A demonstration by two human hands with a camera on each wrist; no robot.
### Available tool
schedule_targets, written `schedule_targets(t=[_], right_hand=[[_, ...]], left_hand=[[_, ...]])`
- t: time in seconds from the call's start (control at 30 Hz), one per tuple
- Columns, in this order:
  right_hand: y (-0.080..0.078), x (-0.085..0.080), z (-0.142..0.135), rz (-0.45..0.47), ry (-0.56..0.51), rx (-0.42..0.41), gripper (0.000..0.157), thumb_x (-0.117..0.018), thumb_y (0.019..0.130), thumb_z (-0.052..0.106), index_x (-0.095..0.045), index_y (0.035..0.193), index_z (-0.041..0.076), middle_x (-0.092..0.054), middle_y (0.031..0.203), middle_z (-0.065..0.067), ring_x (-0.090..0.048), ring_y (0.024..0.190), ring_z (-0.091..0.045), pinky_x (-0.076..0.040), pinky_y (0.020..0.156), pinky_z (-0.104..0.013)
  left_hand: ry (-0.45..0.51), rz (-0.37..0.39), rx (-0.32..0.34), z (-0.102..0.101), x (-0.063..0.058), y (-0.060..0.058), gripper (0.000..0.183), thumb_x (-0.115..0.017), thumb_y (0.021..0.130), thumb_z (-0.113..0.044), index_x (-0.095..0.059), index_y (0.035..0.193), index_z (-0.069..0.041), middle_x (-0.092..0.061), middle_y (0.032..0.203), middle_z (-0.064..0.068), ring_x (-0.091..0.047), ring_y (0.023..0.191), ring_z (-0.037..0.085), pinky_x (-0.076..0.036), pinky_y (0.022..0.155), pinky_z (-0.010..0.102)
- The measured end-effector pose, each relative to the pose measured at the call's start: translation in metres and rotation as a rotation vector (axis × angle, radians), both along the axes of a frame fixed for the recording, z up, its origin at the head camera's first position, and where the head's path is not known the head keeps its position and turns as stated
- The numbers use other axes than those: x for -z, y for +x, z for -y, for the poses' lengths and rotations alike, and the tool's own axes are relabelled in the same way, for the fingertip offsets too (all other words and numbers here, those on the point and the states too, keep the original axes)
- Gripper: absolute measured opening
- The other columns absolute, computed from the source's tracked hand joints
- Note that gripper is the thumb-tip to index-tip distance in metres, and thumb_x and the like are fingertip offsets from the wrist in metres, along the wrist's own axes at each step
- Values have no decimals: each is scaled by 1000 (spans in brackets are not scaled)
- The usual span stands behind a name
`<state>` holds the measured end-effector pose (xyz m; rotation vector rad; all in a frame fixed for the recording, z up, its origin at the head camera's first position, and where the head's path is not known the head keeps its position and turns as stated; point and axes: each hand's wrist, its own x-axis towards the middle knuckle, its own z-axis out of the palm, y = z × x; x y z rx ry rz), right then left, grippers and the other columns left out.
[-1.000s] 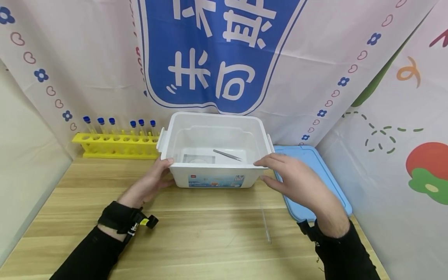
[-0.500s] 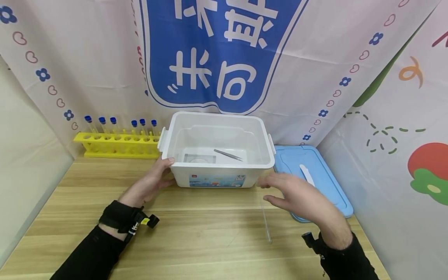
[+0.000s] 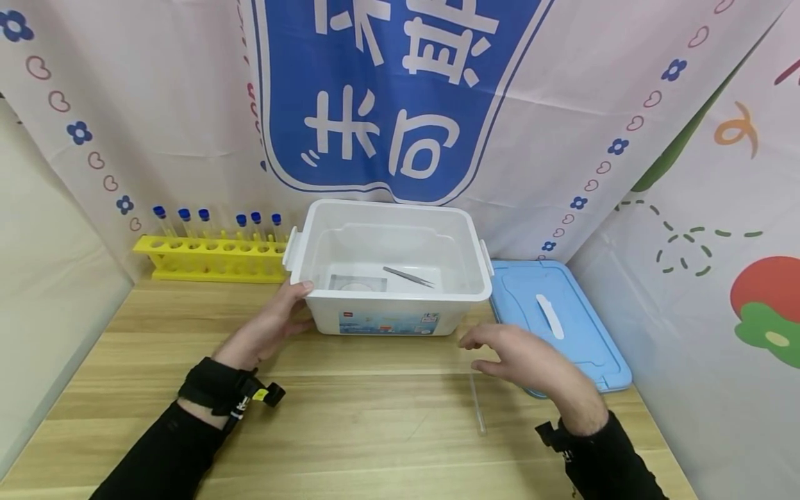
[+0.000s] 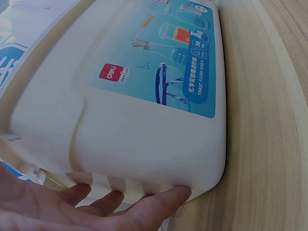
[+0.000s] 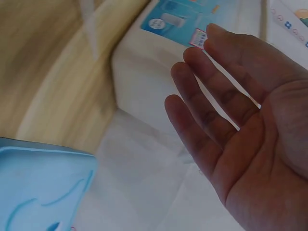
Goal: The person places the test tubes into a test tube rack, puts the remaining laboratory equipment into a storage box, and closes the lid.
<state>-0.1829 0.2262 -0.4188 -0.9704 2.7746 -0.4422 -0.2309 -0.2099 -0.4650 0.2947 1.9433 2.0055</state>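
Note:
A white plastic storage box with a blue picture label stands near the back wall. My left hand rests at its left front corner, the thumb on the rim. In the left wrist view, extended fingers touch the box's end wall. Metal tweezers and a flat, clear-looking packet lie inside the box. My right hand hovers to the right, in front of the box, its fingers loosely spread and holding nothing. Below its fingertips a thin transparent rod lies on the table.
A blue lid with a white handle lies right of the box, partly behind my right hand. On the left stands a yellow rack with several blue-capped test tubes. Printed cloth walls border the wooden table.
My right hand has come off the box's right front rim and drawn back toward the body, uncovering the lid's white handle. My left hand has stayed at the box corner.

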Motion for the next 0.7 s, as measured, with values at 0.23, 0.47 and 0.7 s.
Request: schedule_targets(t=[0.23, 0.47, 0.7], right_hand=[[-8, 25, -5, 76, -14, -23, 32, -77, 91, 12, -73, 122, 17, -68, 124, 8, -61, 119, -14, -53, 103, -39], [-11, 44, -6, 93, -14, -114, 39, -77, 83, 0, -73, 118, 17, -69, 121, 7, -60, 116, -13, -51, 104, -41], [-9, 58, -3, 68, -1, -181, 34, -79, 82, 1, -75, 110, 20, -68, 116, 10, -59, 113, -13, -51, 103, -39]], left_hand=[[-3, -1, 0, -1, 0, 0, 83, -43, 103, -50, 4, 167, -24, -6, 169, 20, -5, 155, 45, -25, 110, 78], [-4, -8, 0, -1, 0, 0, 82, -43, 103, -48, 4, 167, -27, -4, 169, 21, -5, 155, 46, -24, 110, 78], [1, -13, 8, 0, 0, 0, 82, -43, 103, -49, 5, 167, -27, -4, 169, 19, -5, 155, 46, -24, 110, 78]])
